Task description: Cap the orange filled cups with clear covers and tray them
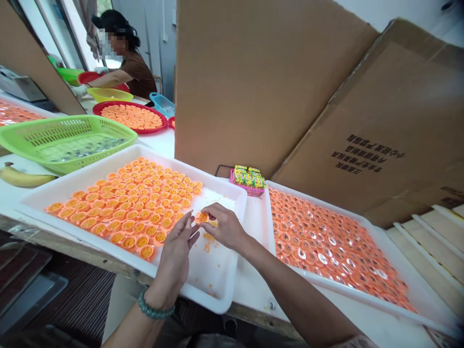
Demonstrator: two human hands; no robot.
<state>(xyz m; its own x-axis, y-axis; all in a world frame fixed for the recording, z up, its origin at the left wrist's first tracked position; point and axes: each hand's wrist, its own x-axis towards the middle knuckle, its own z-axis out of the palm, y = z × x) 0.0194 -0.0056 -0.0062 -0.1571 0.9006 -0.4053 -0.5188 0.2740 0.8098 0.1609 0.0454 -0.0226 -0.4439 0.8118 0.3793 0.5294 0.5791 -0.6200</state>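
Note:
My right hand point(226, 224) pinches a small round orange plastic cup point(203, 217) with a yellow-orange inside between thumb and fingers, over the white tray point(226, 270). Close on its left is my left hand point(177, 249), palm turned inward and fingers apart, the tips right by the cup; I cannot tell whether they touch it. Many similar orange cups point(128, 210) lie in rows across the left and middle of this tray. Small orange-yellow crumbs point(207, 241) are scattered on its bare right part, below my right hand.
A second white tray point(308, 276) of orange discs with shiny dark centres point(326, 241) stands right. Behind are a pink basket point(250, 189) of yellow-green packets and tall cardboard point(275, 87). A green basket point(68, 140), banana point(27, 178) and co-worker point(139, 72) are left.

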